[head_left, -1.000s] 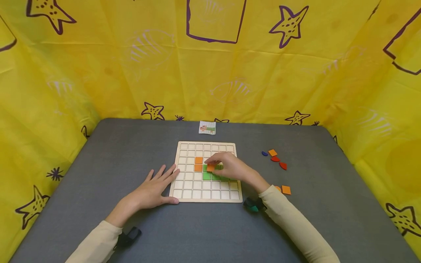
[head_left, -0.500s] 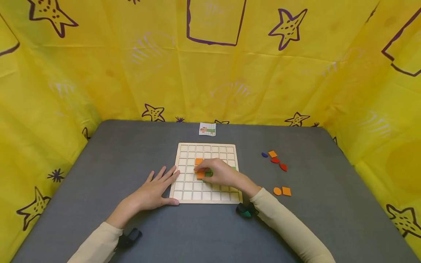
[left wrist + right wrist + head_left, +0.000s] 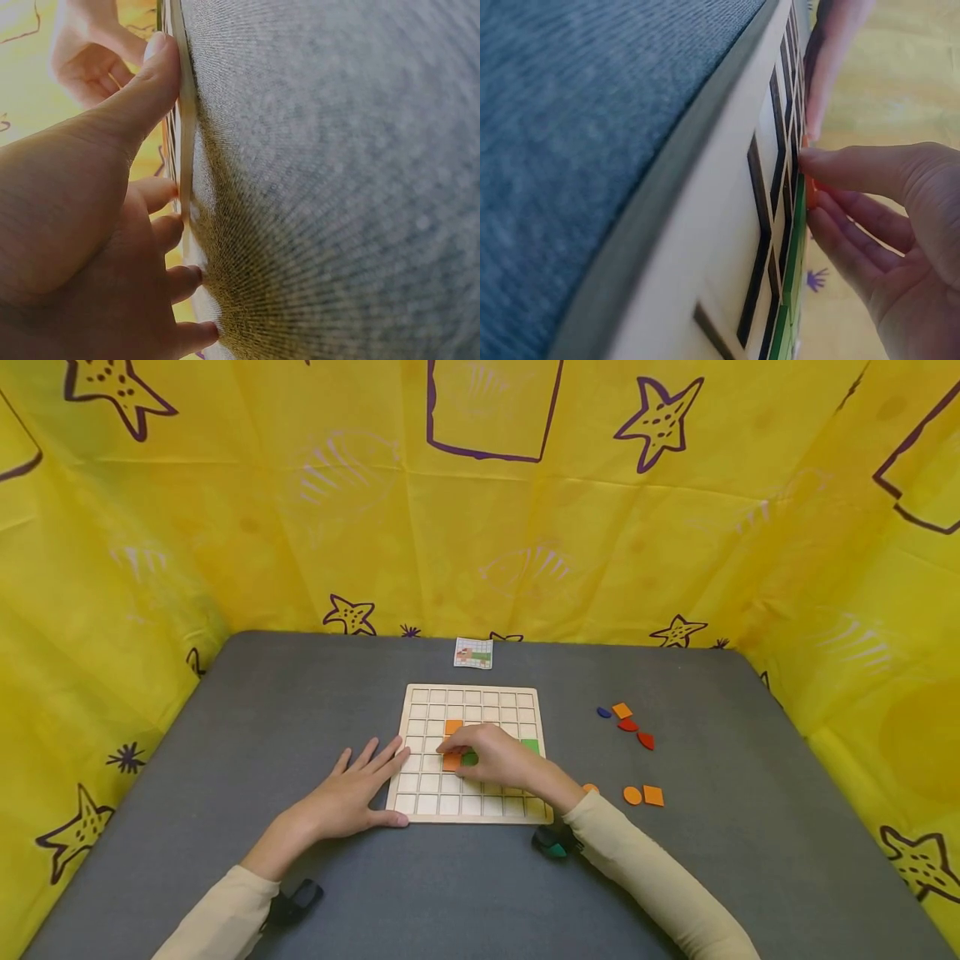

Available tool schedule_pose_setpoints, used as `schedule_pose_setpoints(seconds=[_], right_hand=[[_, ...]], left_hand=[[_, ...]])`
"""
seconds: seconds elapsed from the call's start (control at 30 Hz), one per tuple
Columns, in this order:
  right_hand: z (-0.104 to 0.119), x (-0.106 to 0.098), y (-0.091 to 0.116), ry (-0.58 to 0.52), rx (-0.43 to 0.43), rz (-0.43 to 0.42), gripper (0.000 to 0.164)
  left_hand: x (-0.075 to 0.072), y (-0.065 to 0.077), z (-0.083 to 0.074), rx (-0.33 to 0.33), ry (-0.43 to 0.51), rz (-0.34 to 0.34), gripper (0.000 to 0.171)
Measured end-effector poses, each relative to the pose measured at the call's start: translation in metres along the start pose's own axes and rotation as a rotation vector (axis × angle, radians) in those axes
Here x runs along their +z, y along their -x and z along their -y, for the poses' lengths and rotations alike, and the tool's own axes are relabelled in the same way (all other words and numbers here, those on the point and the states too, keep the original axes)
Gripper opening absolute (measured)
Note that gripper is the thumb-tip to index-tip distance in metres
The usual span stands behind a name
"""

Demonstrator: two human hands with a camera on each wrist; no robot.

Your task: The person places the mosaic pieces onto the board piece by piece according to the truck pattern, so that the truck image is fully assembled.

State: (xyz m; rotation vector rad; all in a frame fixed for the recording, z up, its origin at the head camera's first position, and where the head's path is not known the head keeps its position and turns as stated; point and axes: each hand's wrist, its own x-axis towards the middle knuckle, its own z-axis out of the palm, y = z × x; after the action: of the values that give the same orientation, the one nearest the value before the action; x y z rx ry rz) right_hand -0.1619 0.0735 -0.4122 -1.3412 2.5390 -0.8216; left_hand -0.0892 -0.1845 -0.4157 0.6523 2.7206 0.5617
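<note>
One gridded board (image 3: 450, 784) on grey table (image 3: 435, 893), yellow drapes (image 3: 465, 510) behind

My left hand (image 3: 97, 217) rests its thumb at the edge of a thin, pale wooden board (image 3: 187, 112), its four fingers spread apart; my right hand (image 3: 86, 56), fingers curled, shows past that thumb; grey woven worktop (image 3: 352, 165) fills the right side; yellow cloth (image 3: 22, 82) with dark lines stands beyond.
</note>
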Motion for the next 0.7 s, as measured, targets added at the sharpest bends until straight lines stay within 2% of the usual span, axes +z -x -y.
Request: schedule_pose_setpoints(seconds=[0.33, 0.7], right_hand=[[0.0007, -0.0005, 0.0006, 0.026, -0.017, 0.01, 0.028], [0.0012, -0.0056, 0.0046, 0.009, 0.008, -0.004, 0.03]], left_hand=[[-0.0003, 0.0001, -0.0004, -0.001, 0.007, 0.002, 0.098], [-0.0015, 0.0002, -0.002, -0.009, 0.013, 0.008, 0.098]])
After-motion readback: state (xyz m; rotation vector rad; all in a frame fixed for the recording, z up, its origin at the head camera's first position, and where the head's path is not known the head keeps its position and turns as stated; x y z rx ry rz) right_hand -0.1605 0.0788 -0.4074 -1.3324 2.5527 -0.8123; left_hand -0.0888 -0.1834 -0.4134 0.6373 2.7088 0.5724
